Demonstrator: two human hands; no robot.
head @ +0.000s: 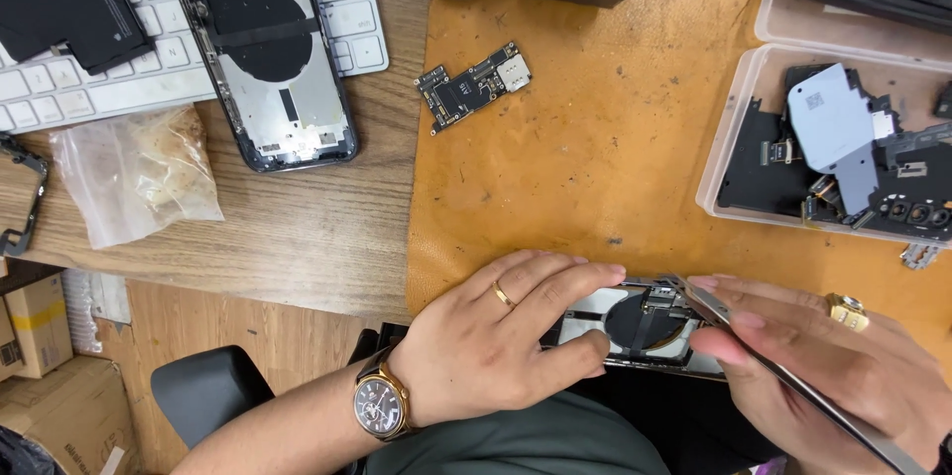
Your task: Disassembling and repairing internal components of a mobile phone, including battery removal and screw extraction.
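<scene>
My left hand [496,341], with a gold ring and a wristwatch, grips an opened phone housing [635,321] at the near edge of the brown mat; its thumb presses on the housing's inside by the round black coil. My right hand [843,366], also ringed, holds metal tweezers [783,371] whose tips touch the housing's upper right part. The housing's lower edge is hidden behind both hands.
A second opened phone housing [263,49] and a black battery [64,4] lie on a white keyboard [119,78] at the far left. A small circuit board [474,85] sits on the brown mat [595,158]. Clear tray [734,138] of parts at right; plastic bag [134,173] at left.
</scene>
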